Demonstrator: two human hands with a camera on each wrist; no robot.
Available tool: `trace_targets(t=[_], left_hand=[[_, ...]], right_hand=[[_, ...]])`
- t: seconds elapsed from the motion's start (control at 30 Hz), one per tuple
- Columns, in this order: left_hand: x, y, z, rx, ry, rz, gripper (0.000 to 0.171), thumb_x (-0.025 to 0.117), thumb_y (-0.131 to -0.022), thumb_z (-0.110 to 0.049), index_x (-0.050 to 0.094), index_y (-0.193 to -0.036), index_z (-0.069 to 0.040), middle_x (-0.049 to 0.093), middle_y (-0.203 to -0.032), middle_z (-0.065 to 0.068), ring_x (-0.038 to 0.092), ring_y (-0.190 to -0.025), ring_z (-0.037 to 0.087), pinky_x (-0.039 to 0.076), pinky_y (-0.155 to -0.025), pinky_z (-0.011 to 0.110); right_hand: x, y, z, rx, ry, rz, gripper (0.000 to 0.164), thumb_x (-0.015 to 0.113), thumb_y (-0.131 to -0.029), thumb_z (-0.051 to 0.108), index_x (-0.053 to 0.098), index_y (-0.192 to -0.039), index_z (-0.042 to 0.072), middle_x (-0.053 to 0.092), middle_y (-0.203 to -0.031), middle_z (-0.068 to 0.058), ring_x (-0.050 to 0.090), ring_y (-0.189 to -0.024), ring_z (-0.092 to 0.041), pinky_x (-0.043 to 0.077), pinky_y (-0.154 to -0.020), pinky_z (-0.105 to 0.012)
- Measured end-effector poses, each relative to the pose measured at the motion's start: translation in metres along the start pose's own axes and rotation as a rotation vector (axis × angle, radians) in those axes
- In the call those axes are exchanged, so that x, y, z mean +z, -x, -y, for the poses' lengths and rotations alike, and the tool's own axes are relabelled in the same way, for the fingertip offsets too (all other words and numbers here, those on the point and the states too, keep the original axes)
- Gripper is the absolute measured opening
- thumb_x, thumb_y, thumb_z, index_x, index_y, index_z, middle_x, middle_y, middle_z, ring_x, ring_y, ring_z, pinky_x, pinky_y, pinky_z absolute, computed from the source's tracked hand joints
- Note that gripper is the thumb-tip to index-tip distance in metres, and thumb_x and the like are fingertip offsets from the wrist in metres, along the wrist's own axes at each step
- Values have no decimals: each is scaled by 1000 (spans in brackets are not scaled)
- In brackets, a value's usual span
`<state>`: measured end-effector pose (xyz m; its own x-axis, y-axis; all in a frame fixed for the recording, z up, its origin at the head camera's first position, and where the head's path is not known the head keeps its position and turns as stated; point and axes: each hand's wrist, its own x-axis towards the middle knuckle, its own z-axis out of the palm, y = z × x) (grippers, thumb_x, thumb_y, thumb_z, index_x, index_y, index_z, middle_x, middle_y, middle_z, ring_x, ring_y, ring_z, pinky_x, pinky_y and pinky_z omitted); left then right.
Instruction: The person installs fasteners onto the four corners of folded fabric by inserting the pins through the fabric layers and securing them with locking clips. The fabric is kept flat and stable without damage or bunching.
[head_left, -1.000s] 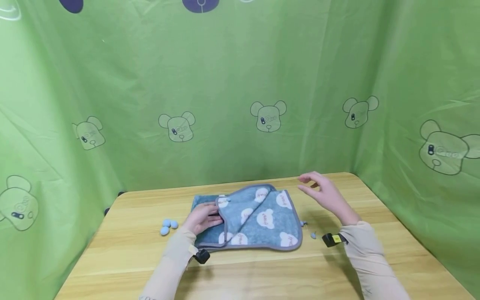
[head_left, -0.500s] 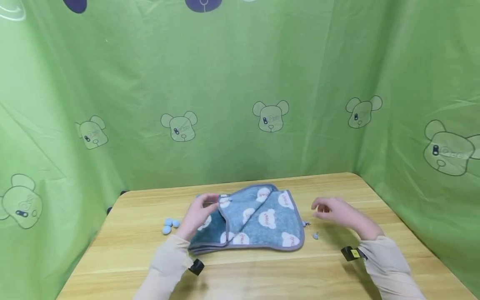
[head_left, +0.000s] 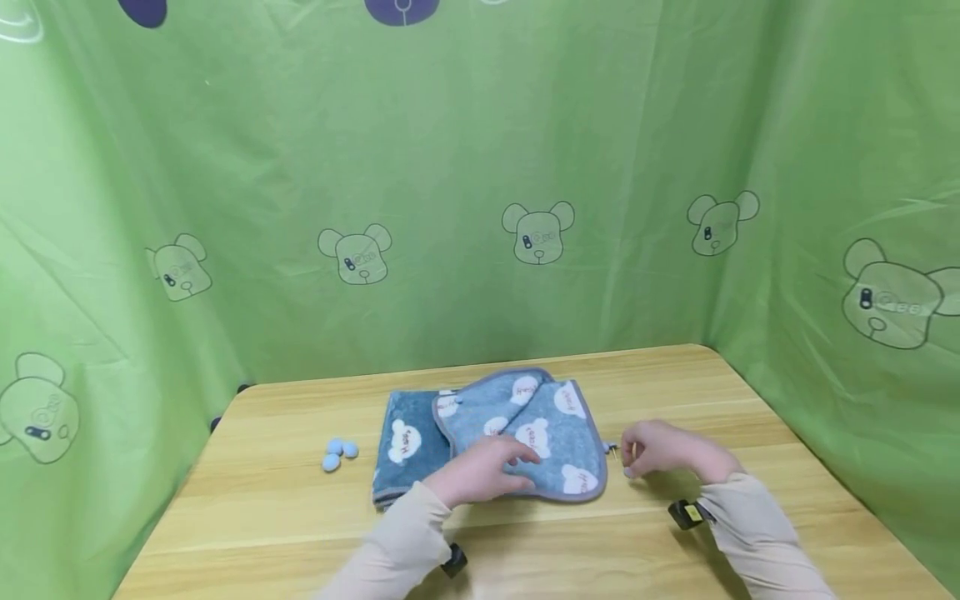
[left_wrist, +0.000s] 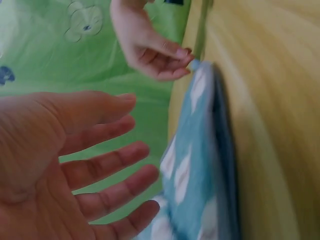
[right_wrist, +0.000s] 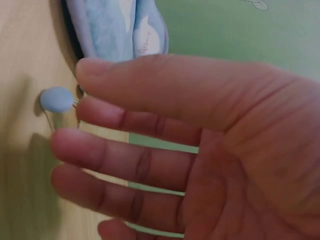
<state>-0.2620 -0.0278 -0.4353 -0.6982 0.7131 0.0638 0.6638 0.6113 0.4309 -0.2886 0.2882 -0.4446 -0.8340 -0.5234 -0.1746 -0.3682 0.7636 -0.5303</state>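
Note:
A folded blue blanket (head_left: pixel 555 450) with white bear-head prints and grey edging lies on the wooden table. My left hand (head_left: pixel 483 471), fingers spread and holding nothing, hovers over its front edge; the left wrist view shows that palm (left_wrist: pixel 30 165). To the blanket's right, my right hand (head_left: pixel 663 448) reaches down to a small blue round-headed pin (right_wrist: pixel 56 99). Its thumb and index fingertip stand apart, right beside the pin's head and metal shank. Another blue-headed pin (head_left: pixel 609 447) with a thin metal spike lies at the blanket's right edge.
Several small blue round caps (head_left: pixel 332 462) sit in a cluster on the table left of the blanket. A green curtain (head_left: pixel 450 317) with bear drawings surrounds the wooden table (head_left: pixel 262 517) at the back and sides.
My left hand has left the blanket's left part and moved right, over its front edge. My right hand has come down from above the table's right side to the pin.

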Motion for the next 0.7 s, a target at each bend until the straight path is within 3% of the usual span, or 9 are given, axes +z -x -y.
trace_targets(t=[0.13, 0.3, 0.57, 0.7], left_hand=[[13, -15, -12, 30, -33, 72, 34, 71, -89, -25, 68, -122, -16, 69, -121, -5, 63, -110, 9, 46, -96, 18], [24, -27, -17, -12, -34, 104, 36, 78, -82, -21, 70, -117, -16, 71, -115, -6, 64, -103, 7, 46, -89, 14], [40, -37, -19, -89, -146, 88, 43, 85, -71, -21, 70, -112, -21, 66, -104, -5, 58, -91, 7, 45, -84, 18], [45, -38, -18, -98, -158, 57, 40, 84, -72, -16, 70, -109, -20, 65, -100, -4, 58, -90, 8, 46, -82, 19]], right_hand=[[2, 0, 1, 34, 15, 5, 16, 76, -71, 7, 61, -76, 7, 59, -70, 2, 51, -62, -8, 44, -56, -22], [4, -1, 3, 66, 30, 7, 17, 76, -69, 5, 60, -73, 8, 58, -69, 3, 51, -62, -9, 43, -56, -22], [4, -2, 6, 67, 38, 20, 15, 74, -68, 2, 60, -71, 7, 58, -69, 3, 50, -62, -9, 43, -57, -22], [7, -3, 4, 74, 26, 28, 16, 73, -67, -1, 60, -70, 7, 58, -68, 3, 50, -63, -10, 42, -57, -21]])
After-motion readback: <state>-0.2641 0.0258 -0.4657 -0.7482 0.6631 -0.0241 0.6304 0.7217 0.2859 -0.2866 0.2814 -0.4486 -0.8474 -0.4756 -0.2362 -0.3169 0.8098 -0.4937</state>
